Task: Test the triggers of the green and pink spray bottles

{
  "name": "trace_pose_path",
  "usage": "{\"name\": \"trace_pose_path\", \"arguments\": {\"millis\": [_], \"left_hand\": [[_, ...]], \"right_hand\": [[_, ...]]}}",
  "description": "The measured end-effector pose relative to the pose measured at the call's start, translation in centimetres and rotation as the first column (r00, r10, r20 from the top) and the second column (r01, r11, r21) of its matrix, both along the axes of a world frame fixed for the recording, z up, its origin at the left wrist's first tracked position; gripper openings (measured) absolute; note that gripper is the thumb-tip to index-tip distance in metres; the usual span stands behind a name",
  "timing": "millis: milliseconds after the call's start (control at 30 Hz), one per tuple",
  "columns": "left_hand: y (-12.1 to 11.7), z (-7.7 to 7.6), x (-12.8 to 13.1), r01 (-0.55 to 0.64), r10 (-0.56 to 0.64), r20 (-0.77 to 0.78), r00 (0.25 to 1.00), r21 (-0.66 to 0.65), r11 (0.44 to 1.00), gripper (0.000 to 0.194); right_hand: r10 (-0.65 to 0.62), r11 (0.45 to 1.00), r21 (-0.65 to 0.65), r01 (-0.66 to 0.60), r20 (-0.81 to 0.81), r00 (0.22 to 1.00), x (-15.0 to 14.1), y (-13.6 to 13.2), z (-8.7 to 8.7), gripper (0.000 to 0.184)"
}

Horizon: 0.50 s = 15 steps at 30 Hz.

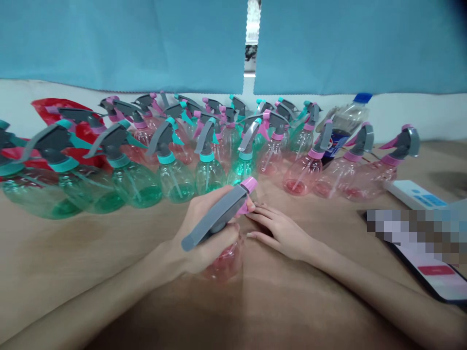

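Note:
My left hand (215, 243) is wrapped round the neck of a pink spray bottle (223, 265) at the middle of the table. Its grey trigger head with a pink nozzle points up and to the right, and the bottle's clear pink body shows below my fingers. Just right of it, my right hand (280, 231) lies palm down with the fingers stretched toward the bottle; nothing is in it. Whether its fingertips touch the bottle I cannot tell. Behind both hands, a green spray bottle (242, 167) stands upright in a row with others.
Several green spray bottles (136, 187) line the left, several pink ones (302, 175) the right, with more behind. A drink bottle with a blue cap (343, 124) and red plastic (60, 112) stand at the back. A phone (426, 267) and white box (414, 194) lie on the right.

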<state>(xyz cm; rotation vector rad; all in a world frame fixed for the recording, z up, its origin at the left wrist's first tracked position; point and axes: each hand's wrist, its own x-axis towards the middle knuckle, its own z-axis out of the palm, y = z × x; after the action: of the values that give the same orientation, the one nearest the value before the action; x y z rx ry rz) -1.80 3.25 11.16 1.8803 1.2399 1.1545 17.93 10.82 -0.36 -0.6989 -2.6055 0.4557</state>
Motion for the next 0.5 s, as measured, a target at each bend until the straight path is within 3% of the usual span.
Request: {"name": "trace_pose_path", "arguments": {"millis": [367, 500], "left_hand": [[0.08, 0.08, 0.12, -0.015, 0.015, 0.018, 1.0, -0.013, 1.0, 0.019], [-0.02, -0.03, 0.01, -0.029, 0.032, -0.058, 0.998, 0.048, 0.998, 0.031]], "right_hand": [[-0.003, 1.0, 0.0, 0.003, 0.045, 0.999, 0.11, 0.11, -0.16, 0.054], [-0.015, 1.0, 0.006, 0.015, 0.044, 0.999, 0.11, -0.01, -0.06, 0.056]]}}
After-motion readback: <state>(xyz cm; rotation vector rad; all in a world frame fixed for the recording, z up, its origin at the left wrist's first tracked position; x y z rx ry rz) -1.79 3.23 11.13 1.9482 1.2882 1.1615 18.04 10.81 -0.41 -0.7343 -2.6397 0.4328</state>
